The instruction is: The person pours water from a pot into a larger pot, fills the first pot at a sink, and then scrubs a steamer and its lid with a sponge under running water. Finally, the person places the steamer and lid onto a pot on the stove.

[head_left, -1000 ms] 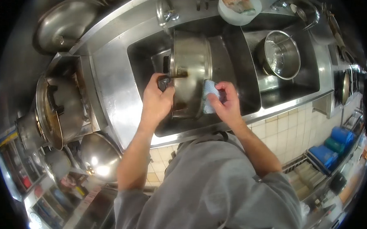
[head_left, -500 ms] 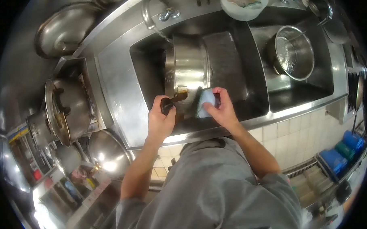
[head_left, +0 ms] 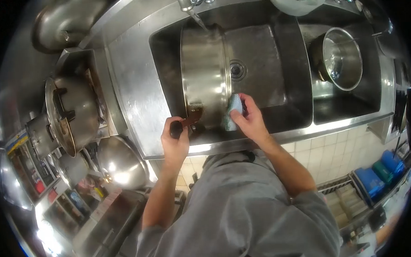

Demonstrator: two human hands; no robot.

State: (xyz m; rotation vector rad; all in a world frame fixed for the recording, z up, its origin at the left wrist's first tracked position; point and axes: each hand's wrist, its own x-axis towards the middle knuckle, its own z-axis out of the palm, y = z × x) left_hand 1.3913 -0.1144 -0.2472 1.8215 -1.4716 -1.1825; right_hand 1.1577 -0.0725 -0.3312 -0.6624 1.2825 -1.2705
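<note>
A large steel pot (head_left: 204, 69) lies tilted on its side in the left sink basin (head_left: 257, 49). My left hand (head_left: 175, 137) is wrapped around the dark handle (head_left: 176, 128), which joins the pot by a brown-stained bracket (head_left: 195, 114). In my right hand (head_left: 252, 118) is a light blue sponge (head_left: 235, 113) with a darker green side, pinched between thumb and fingers. The sponge is at the pot's near right edge; whether it touches the metal is hard to tell. The faucet (head_left: 197, 17) stands over the pot's far end.
In the right basin sits a smaller steel pot (head_left: 343, 60). A white tub (head_left: 297, 0) stands behind the sinks. Stacked steel pots (head_left: 80, 105) and a large bowl (head_left: 118, 161) are at my left. Blue containers (head_left: 372, 179) lie at the lower right.
The view has shifted, and more of the pot's outer wall and the basin drain show. The pot has turned, its handle now pointing more toward the left. Both hands keep their holds.
</note>
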